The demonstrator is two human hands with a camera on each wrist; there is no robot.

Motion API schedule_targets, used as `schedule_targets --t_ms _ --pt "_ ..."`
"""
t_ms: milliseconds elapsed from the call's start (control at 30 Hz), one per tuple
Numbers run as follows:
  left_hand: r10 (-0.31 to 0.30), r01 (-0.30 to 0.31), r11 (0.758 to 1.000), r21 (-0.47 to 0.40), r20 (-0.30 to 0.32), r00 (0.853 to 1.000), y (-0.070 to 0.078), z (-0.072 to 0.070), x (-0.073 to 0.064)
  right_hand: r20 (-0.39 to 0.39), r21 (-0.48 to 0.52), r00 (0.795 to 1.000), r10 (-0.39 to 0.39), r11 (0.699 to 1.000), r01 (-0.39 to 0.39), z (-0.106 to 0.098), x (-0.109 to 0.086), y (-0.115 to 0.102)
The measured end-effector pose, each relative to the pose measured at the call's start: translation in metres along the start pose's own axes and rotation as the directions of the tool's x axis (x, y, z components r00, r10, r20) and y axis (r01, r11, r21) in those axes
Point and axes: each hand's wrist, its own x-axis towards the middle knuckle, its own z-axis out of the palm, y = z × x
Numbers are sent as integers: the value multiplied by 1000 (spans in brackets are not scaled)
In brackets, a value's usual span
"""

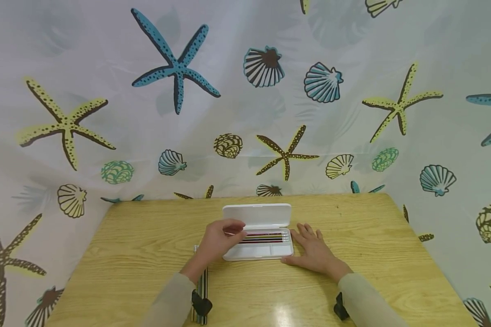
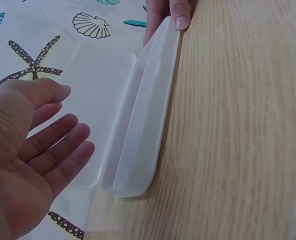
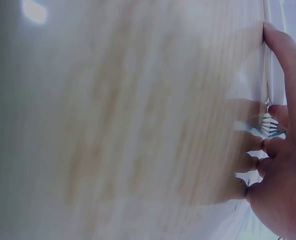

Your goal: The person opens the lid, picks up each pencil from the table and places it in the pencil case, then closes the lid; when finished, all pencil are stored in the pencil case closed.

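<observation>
Left hand (image 1: 222,238) hovers at the left end of the white pencil case (image 1: 249,258), its fingers loosely bent and the thumb held apart from them; the left wrist view shows nothing gripped. Right hand (image 1: 314,250) is spread at the opposite end, thumb against the near right corner of the case and the other fingertips down on the worktop (image 1: 364,236) beside it. It grips nothing either, and seems to be steadying the case.

The case lies on the worktop between the two hands, long side towards the person, with the lid (image 1: 257,214) raised along the far edge. Inside, a row of pencils (image 1: 266,237) lies lengthwise in the rear compartment, pale ends to the right. The left hand covers their other ends, and they are too fine to count surely. Two front compartments, split by a low divider (image 1: 270,250), show no pencils.

To the left of the case, a bunch of loose pencils (image 1: 205,284) lies on the worktop, pointing towards the person and partly hidden by the left forearm and a black wrist camera (image 1: 202,304).

My judgement is that the filling is partly done: one row sits neatly laid in, while the loose bunch is not in the case and the lid is not yet closed.
</observation>
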Motion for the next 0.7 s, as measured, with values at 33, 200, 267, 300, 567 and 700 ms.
schedule_targets --t_ms 33,200,267,300,567,700 --pt "-1 1 1000 -6 -2 1000 -1 -3 -2 -1 3 1000 0 1000 0 0 0 0" --pt "-20 20 1000 -10 -12 1000 -6 -16 -15 1 8 1000 6 1000 -6 1 1 1" --pt "-31 31 999 -10 -20 999 -8 -22 -20 3 8 1000 7 1000 -7 1 1 1" --pt "-38 38 999 -12 -27 999 -10 -25 -22 1 7 1000 6 1000 -6 1 1 1" --pt "-80 78 997 -25 -89 993 -20 -46 -44 -5 0 1000 -1 1000 1 0 1 1" --pt "-121 118 992 -32 -99 988 -27 -55 -55 -1 0 1000 -1 1000 1 0 0 0"
